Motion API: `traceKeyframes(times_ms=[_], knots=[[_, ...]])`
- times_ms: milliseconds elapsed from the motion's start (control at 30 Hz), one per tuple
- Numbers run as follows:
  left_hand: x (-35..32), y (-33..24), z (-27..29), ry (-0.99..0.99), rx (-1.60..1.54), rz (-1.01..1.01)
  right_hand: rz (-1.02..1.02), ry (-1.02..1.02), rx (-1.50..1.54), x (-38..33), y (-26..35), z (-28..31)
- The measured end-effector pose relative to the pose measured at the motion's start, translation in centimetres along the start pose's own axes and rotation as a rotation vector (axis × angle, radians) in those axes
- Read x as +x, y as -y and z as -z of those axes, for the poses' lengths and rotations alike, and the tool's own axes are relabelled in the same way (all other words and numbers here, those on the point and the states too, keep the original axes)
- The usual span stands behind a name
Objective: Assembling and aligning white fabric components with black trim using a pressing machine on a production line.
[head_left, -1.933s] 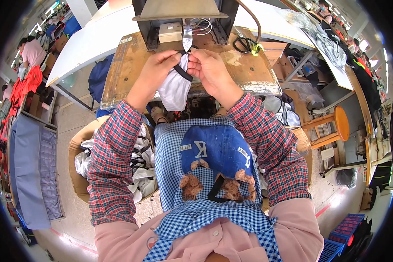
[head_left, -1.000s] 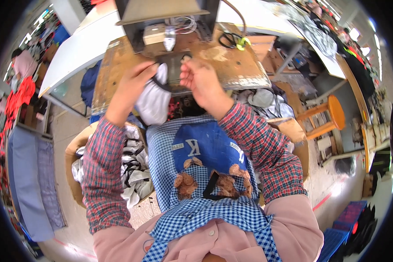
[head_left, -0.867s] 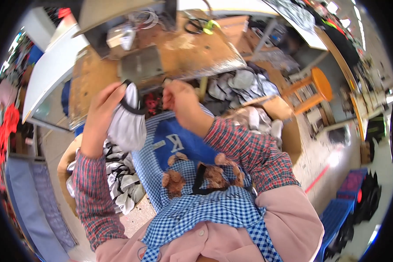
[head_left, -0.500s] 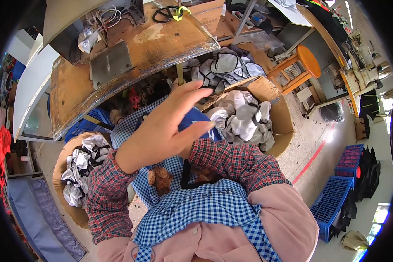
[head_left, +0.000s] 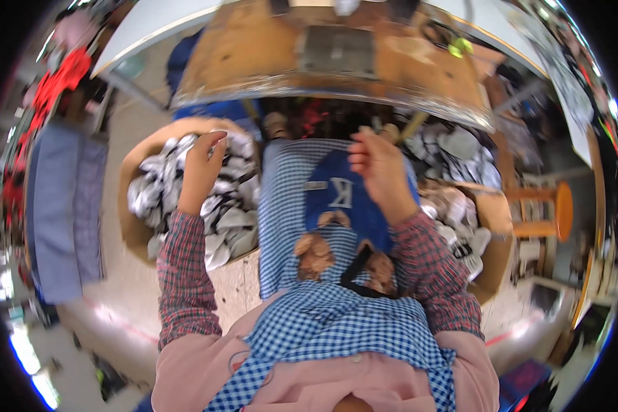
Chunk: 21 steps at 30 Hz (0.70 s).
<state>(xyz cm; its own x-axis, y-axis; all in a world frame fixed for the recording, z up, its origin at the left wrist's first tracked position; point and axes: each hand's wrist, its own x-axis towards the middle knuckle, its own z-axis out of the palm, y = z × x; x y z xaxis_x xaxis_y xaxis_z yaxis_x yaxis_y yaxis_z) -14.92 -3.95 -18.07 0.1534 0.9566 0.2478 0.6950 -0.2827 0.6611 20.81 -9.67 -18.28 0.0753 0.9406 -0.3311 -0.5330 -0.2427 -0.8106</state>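
Left hand (head_left: 200, 172) lowered over the left cardboard box (head_left: 136, 237), fingers loosely curled and pointing down, tips touching or just above the heap of white, grey and black fabric pieces (head_left: 230, 213) inside; whether anything is pinched between them cannot be told through the blur. Forearm in a red plaid sleeve, running up from the lower edge and angled outward, away from the lap. Right hand (head_left: 378, 172) raised above the lap, just right of the blue patch on the apron (head_left: 343, 199), fingers half bent, thumb toward the body, nothing visibly held. Right forearm, also plaid-sleeved, slanting up from the lower right.

Between the two hands: blue-and-white checked apron over the knees, with a solid blue patch and brown figures below it. Right of the lap, a second cardboard box (head_left: 491, 268) filled with more pale fabric pieces (head_left: 453, 147), some heaped close to the table edge. Above both hands, the worn wooden table (head_left: 254, 62) with a metal-trimmed front edge and a grey metal plate (head_left: 338, 51) set in its top. Beyond the right box, a round wooden stool (head_left: 553, 209). Left of the left box, blue-grey cloth (head_left: 58, 206) hanging, red garments (head_left: 62, 75) farther up.
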Motion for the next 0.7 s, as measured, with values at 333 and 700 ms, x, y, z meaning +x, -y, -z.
traceKeyframes(times_ms=[333,700], knots=[[-10.0,22.6,3.1,-0.062,0.412,0.491,-0.118,-0.108,0.175,-0.7,-0.1,2.1],[-8.0,32.9,2.5,-0.445,0.496,0.687,-0.119,-0.145,0.103,-1.3,0.4,1.5]])
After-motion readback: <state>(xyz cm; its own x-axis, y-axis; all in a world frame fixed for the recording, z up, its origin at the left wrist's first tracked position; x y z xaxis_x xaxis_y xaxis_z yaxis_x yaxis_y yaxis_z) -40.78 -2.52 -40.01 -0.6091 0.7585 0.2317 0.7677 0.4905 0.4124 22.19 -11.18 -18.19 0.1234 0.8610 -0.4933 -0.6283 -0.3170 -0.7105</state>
